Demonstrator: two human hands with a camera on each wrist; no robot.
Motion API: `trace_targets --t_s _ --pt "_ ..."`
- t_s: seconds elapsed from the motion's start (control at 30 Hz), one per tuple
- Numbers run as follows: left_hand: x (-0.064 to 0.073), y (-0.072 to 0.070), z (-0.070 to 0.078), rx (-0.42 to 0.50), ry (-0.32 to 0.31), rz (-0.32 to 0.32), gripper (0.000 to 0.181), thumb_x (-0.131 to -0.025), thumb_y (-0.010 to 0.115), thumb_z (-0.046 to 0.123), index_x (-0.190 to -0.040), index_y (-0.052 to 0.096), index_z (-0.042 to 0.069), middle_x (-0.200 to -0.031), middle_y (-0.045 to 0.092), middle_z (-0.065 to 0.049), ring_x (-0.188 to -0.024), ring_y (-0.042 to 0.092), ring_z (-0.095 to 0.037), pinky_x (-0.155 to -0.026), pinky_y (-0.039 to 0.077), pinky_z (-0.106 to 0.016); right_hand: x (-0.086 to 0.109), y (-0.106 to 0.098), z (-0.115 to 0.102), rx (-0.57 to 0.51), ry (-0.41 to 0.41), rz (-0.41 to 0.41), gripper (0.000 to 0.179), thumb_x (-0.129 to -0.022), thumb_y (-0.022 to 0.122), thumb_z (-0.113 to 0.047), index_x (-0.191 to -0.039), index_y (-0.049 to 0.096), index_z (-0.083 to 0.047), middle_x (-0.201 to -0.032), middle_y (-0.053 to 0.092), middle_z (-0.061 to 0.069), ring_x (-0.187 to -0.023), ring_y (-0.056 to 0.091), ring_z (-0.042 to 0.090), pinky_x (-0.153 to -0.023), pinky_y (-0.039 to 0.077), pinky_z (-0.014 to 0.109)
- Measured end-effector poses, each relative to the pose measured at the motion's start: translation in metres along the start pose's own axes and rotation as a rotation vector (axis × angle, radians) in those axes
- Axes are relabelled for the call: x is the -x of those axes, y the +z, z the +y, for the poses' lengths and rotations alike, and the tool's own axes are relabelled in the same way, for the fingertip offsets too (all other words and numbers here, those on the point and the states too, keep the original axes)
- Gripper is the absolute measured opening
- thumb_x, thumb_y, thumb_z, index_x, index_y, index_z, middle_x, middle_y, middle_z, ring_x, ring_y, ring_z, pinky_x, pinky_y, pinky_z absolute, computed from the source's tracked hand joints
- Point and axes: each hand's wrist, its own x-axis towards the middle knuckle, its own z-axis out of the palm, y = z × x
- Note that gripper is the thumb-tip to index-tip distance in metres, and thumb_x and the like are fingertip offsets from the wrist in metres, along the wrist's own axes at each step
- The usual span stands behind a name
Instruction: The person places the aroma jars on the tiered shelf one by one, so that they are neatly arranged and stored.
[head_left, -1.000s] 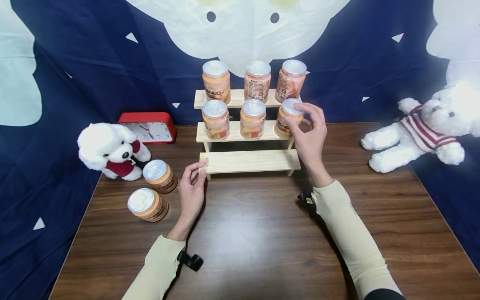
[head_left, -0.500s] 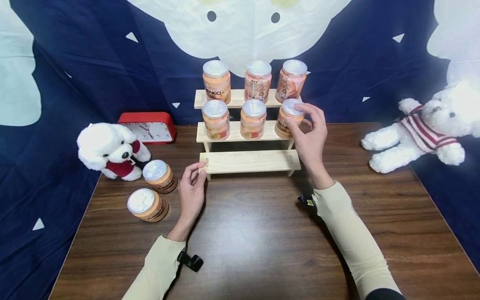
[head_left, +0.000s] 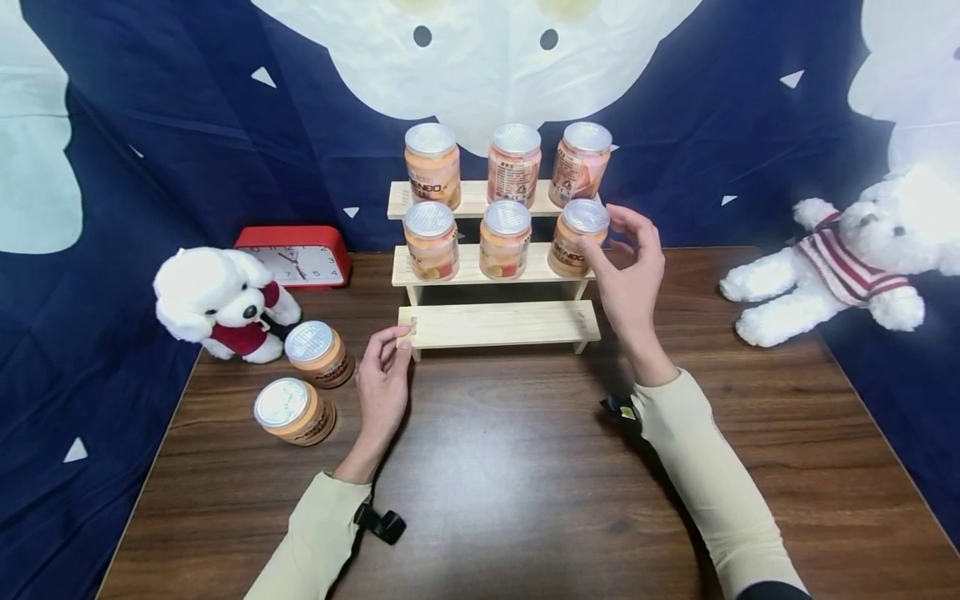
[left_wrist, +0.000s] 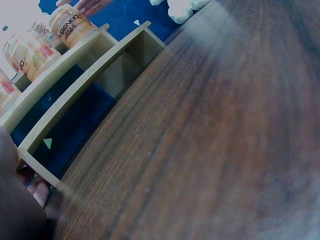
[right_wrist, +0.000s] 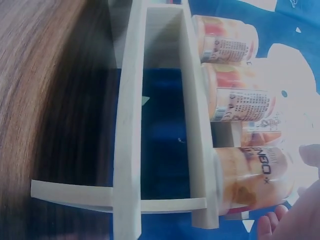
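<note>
A three-step wooden display stand point(head_left: 504, 325) holds fruit jars with silver lids on its upper two steps. My left hand point(head_left: 384, 385) pinches the left end of its bare bottom step; the left wrist view shows fingertips under that end. At the right end of the middle step stands an upright jar point(head_left: 572, 242). My right hand point(head_left: 632, 279) is around this jar's right side, thumb in front and fingers behind, spread apart. In the right wrist view the jar point(right_wrist: 255, 180) rests on the step, with the fingers loose beside it. Two more jars point(head_left: 321, 354) stand on the table at left.
A white toy dog point(head_left: 217, 300) sits at left before a red clock point(head_left: 330, 242). A white teddy bear point(head_left: 843, 250) in a striped top sits at right. Behind the wooden table point(head_left: 480, 483) hangs a dark blue cloth point(head_left: 225, 100) with white shapes.
My right hand has loosened from the jar and drawn slightly right, its fingers now off the lid. The jar stays on the step. My left hand keeps its place.
</note>
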Motion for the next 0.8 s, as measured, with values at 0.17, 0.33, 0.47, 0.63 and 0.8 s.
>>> trace_targets --t_s 0.17,0.33,0.47,0.63,0.8 --pt "0.001 0.000 0.003 -0.022 -0.025 -0.003 0.022 -0.109 0.064 -0.002 -0.130 0.070 -0.005 -0.120 0.079 -0.026 -0.101 0.070 -0.001 -0.089 0.052 -0.015 0.003 -0.006 -0.005 -0.011 0.013 -0.011 0.049 -0.090 0.092 -0.010 -0.135 0.073 0.000 -0.131 0.071 0.012 -0.124 0.064 0.030 -0.100 0.051 0.031" --pt "0.001 -0.001 0.002 -0.025 -0.040 -0.008 0.022 -0.109 0.065 -0.001 -0.131 0.071 -0.004 -0.121 0.079 -0.026 -0.102 0.070 -0.002 -0.091 0.052 -0.015 0.009 -0.014 -0.009 -0.047 0.057 -0.022 0.048 -0.091 0.090 -0.005 -0.136 0.073 -0.003 -0.129 0.068 0.026 -0.120 0.065 0.034 -0.098 0.052 0.029" --pt "0.001 0.000 0.003 -0.022 -0.036 -0.010 0.022 -0.109 0.064 -0.002 -0.130 0.070 -0.004 -0.120 0.078 -0.028 -0.100 0.070 -0.003 -0.090 0.052 -0.015 0.014 -0.021 -0.008 -0.081 0.096 -0.024 0.047 -0.091 0.087 0.000 -0.135 0.073 -0.004 -0.125 0.071 0.019 -0.115 0.067 0.025 -0.096 0.053 0.029" --pt "0.001 0.000 0.005 -0.002 -0.044 -0.008 0.022 -0.110 0.064 -0.001 -0.131 0.070 -0.005 -0.123 0.078 -0.028 -0.102 0.070 -0.001 -0.092 0.053 -0.014 0.022 -0.028 -0.008 -0.103 0.134 -0.037 0.045 -0.092 0.084 0.002 -0.135 0.072 -0.004 -0.120 0.072 0.009 -0.114 0.067 0.024 -0.097 0.052 0.030" --pt "0.001 0.001 0.006 0.001 -0.047 -0.006 0.023 -0.110 0.063 0.000 -0.131 0.069 -0.006 -0.126 0.077 -0.027 -0.104 0.069 0.002 -0.093 0.053 -0.014 0.033 -0.034 -0.007 -0.114 0.172 -0.058 0.044 -0.092 0.082 0.006 -0.134 0.071 -0.001 -0.118 0.072 0.009 -0.114 0.067 0.031 -0.096 0.053 0.029"
